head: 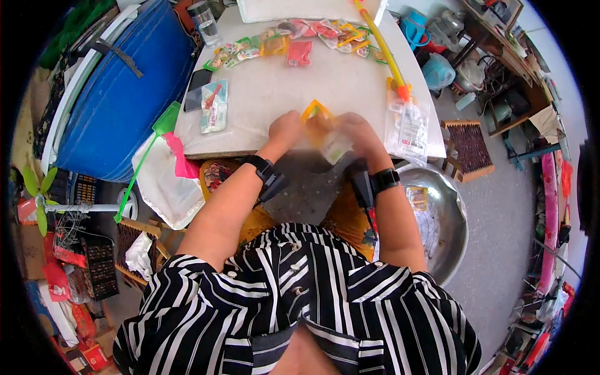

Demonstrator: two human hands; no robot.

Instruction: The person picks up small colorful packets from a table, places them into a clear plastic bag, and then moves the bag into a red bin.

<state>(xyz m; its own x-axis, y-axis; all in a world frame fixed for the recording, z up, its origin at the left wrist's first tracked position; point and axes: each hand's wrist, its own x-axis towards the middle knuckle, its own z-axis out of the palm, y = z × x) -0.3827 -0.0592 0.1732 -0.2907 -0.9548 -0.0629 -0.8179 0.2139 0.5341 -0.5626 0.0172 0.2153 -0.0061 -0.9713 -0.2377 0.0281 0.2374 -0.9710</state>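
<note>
My left hand is closed at the left edge of a yellow-bordered food packet, near the front edge of the white table. On the other side, my right hand is blurred; it touches the packet's right side and a whitish packet below it. Whether these are two packets or one is unclear. A red packet lies farther back, by a curved row of small colourful packets. On the right, larger clear bags with writing lie under the tip of a yellow stick.
A pale blue and white pouch and a dark phone lie at the table's left. A glass stands behind them. Beside my right arm, a metal basin holds a small packet. A blue tub stands left.
</note>
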